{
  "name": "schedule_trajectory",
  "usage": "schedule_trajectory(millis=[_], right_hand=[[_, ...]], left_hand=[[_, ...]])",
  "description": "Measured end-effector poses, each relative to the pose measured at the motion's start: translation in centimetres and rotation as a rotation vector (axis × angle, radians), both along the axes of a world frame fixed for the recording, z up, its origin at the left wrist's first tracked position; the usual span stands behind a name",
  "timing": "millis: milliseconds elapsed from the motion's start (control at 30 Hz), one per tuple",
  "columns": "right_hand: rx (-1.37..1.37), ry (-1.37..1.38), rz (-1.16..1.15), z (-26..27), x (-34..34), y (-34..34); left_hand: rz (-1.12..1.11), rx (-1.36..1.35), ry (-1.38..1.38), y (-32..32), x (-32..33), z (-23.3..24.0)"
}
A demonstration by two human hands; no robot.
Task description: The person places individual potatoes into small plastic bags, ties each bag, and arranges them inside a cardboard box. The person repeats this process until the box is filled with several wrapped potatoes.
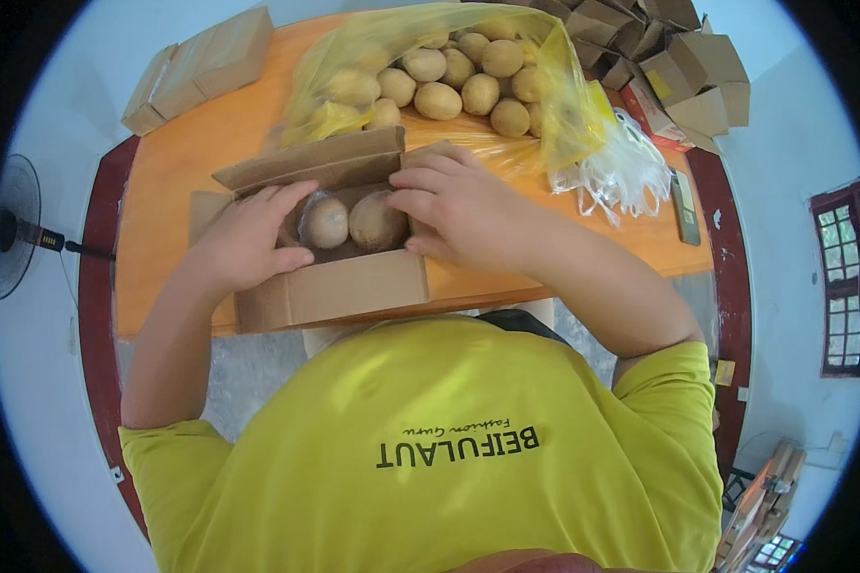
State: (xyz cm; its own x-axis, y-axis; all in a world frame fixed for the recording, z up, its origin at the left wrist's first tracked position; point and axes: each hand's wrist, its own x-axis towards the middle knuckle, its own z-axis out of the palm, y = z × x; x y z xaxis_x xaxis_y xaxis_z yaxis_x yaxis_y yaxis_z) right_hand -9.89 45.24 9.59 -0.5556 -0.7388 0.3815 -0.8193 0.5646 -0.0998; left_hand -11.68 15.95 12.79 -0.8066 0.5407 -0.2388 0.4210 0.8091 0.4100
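Note:
An open cardboard box [358, 290] sits at the table's near edge with its flaps up. Two round tan fruits lie side by side in it: the left fruit [326, 223] is in clear plastic wrap, while the right fruit [377, 223] looks browner and rougher. My left hand [258, 233] holds the left end of the box, thumb and fingers reaching inside beside the wrapped fruit. Across from it, my right hand [455, 204] grips the right end, its fingertips at the right fruit's edge. The box's end walls are partly hidden under both hands.
Behind the box lies a yellow plastic bag [573, 107] with several tan fruits [438, 101]. White plastic bags [620, 172] and a box cutter [684, 208] are on the right. Closed cartons [215, 61] stand back left; open cartons [702, 64] are piled back right. A fan [14, 228] is at left.

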Motion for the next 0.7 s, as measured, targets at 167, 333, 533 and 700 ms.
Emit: schedule_trajectory(millis=[167,333,533,700], right_hand=[[-0.173,0.063,-0.140,2.1,2.9,6.7],[-0.381,0.199,-0.617,3.0,0.7,16.5],[-0.269,-0.030,-0.935,2.4,-4.3,23.3],[0.005,-0.098,-0.977,2.2,-7.3,22.2]], left_hand=[[-0.085,0.059,-0.008,0.5,0.6,2.5],[-0.175,0.146,0.110,2.2,0.9,3.9],[-0.272,0.221,0.106,7.2,0.6,5.1],[-0.307,0.193,0.075,9.6,1.0,5.6]])
